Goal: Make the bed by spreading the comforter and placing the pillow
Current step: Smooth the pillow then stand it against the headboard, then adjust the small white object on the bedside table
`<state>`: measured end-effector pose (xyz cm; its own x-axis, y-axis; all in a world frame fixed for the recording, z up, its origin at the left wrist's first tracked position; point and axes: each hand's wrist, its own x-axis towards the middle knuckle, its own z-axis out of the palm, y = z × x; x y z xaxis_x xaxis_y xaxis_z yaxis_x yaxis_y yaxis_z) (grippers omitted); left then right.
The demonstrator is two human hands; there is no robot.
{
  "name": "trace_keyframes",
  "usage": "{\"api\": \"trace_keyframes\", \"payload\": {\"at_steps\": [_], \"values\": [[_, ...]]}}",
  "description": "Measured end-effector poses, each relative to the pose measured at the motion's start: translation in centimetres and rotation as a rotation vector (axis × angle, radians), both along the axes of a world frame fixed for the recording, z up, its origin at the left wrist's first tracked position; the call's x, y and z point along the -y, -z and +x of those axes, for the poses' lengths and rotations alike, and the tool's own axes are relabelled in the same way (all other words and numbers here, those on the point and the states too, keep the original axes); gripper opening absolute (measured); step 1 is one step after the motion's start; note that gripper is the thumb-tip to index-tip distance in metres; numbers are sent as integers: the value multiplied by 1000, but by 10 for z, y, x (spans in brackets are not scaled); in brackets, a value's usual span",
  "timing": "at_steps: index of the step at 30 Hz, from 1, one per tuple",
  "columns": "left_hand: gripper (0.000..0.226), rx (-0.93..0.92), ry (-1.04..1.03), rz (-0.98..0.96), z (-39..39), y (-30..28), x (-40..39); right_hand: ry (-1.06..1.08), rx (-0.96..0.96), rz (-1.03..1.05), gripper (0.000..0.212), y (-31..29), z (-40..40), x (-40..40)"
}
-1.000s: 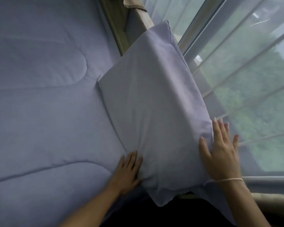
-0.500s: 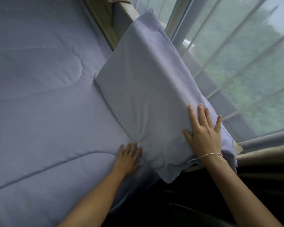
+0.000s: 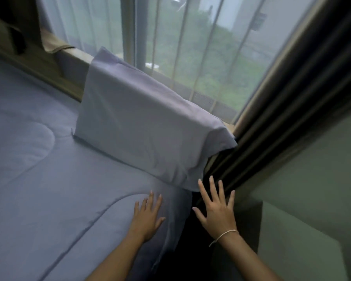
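Left hand [image 3: 148, 214] flat on comforter [image 3: 49, 179] (pillow [image 3: 142, 130] against window sill).

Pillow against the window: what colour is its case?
Plain pale lavender-blue, no pattern; head view shows the pillow.

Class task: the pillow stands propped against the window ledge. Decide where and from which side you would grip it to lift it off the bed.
Probably best to grip the pillow by its two short ends, one hand each, coming from the bed side. It leans against the window ledge, so its back is blocked, while its front and both ends are exposed. The right hand hovers nearest the end that droops by the curtain.
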<state>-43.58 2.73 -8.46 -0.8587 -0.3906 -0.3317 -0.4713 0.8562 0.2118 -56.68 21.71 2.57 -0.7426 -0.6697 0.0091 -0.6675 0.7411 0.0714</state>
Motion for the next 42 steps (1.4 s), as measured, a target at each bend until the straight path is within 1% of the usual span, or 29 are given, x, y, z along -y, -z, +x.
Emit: {"api": "trace_keyframes", "payload": {"at_steps": [5, 8, 10, 12, 15, 20, 23, 28, 31, 33, 36, 39, 42], "values": [[69, 8, 175, -57, 20, -17, -31, 178, 56, 15, 90, 2, 53, -57], [66, -36, 289, -94, 14, -34, -56, 316, 83, 12, 89, 1, 68, -103], [61, -97, 341, -73, 7, -50, -71, 411, 118, 30, 87, 2, 76, -135], [61, -185, 373, -14, 2, -63, -87, 509, 145, 33, 84, 8, 80, -173], [60, -224, 400, 19, -5, -75, -112, 623, 221, 45, 79, 18, 87, -225], [62, -156, 458, 1, -24, -65, -171, 807, 301, -1, 76, 30, 109, -308], [62, -98, 510, 38, -38, -52, -231, 869, 356, -16, 76, 42, 119, -362], [61, -24, 544, 120, -61, -35, -351, 895, 474, -14, 75, 66, 114, -450], [60, 37, 574, 168, -70, -22, -414, 862, 569, -44, 72, 81, 105, -490], [60, 71, 561, 210, -74, -12, -451, 842, 638, -63, 70, 92, 96, -513], [60, 129, 425, 344, -68, 3, -491, 823, 742, -96, 68, 113, 87, -533], [65, 205, 298, 456, -62, 22, -518, 846, 820, -194, 71, 135, 76, -536], [70, 278, 227, 495, -58, 41, -533, 878, 859, -286, 77, 155, 67, -532]]}}
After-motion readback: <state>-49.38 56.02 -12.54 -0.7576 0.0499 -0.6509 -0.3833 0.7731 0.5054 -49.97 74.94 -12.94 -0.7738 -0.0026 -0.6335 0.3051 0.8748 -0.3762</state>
